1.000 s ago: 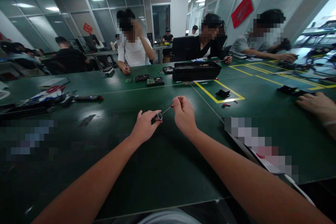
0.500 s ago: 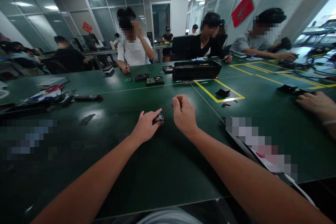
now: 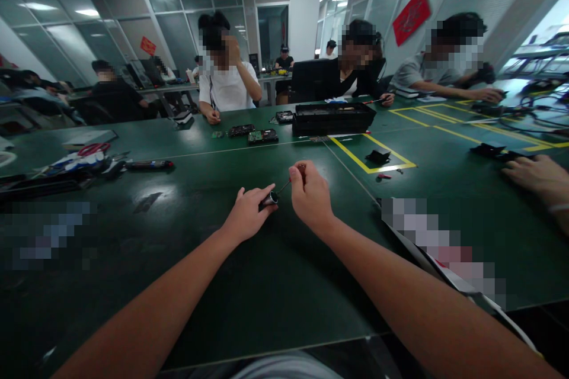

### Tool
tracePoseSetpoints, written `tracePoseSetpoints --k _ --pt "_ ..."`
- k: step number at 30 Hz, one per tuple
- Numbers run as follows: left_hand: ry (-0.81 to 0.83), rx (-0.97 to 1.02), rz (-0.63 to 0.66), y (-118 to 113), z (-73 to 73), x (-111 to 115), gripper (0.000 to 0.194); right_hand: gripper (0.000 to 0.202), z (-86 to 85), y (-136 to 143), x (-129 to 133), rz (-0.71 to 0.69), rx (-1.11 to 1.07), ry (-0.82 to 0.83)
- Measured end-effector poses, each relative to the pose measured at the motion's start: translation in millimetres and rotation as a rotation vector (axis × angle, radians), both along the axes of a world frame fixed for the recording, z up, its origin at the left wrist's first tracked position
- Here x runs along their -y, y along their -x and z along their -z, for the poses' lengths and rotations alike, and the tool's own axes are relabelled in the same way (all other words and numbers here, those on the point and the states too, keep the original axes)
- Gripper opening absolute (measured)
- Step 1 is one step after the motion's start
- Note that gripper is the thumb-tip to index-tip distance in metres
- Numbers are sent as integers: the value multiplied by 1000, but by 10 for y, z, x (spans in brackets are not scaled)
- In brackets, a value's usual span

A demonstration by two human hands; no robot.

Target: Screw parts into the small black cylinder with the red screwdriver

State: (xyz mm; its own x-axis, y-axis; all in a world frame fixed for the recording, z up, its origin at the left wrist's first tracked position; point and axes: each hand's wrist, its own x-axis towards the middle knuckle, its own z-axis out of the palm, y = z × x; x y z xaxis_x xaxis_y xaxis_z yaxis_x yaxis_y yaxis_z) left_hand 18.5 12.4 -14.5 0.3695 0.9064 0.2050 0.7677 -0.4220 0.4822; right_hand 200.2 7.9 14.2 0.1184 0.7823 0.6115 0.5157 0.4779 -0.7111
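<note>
My left hand [image 3: 248, 212] is closed around a small silver cylinder [image 3: 269, 199], which lies low over the green table with its round end facing right. That end looks dark inside. In my right hand [image 3: 311, 194] is a screwdriver [image 3: 287, 184] with a reddish-brown handle, gripped in a fist with the thumb along it. Its thin shaft slants down to the left, and the tip is at the cylinder's end. Whether the tip is inside or only beside it is too small to tell.
A long black housing [image 3: 333, 118] and several circuit boards [image 3: 263, 137] lie across the table. A small black part [image 3: 377, 157] sits within yellow tape. Tools, with red-handled scissors [image 3: 93, 149], are at left. A co-worker's hand [image 3: 536, 174] rests at right; people sit opposite.
My right hand has shifted slightly left, bringing the screwdriver tip closer to the cylinder. The cylinder's end, which showed pale detail before, now appears dark. My left hand has hardly moved.
</note>
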Motion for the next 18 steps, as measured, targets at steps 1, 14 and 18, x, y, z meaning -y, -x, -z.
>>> tracePoseSetpoints --k 1,14,18 --pt "-1 -1 -3 0 0 -2 52 18 -5 -2 -3 17 5 -13" --pt "75 391 -107 41 -103 -53 35 21 -37 -47 -1 51 -63 -79" --pt "175 289 -106 10 -187 -59 46 21 -50 -61 10 45 -73 -103"
